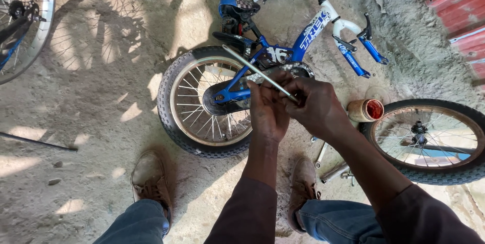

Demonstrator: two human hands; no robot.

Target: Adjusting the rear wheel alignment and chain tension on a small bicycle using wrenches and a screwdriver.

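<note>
Nearest the lens I see two dark sleeves and blue-jeaned knees, with a worn brown shoe on the left and another shoe between the legs, both planted on the dusty concrete ground. Just above them my left hand and right hand meet over a thin metal rod. Its lower end is pinched in the curled fingers of the right hand, and the left hand is closed around the same end from the other side, so both hands are clamped on it and touching each other. From there the rod slants up and to the left, its free end reaching the black saddle of a small blue and white children's bicycle lying on its side. That bike's rear wheel, with a knobby black tyre and silver spokes, sits directly beneath my hands. To the right, a small open tin of reddish grease rests beside a loose wheel. Metal tools lie on the ground near my right forearm. At far left I see part of another bicycle wheel, well apart from me.
</note>
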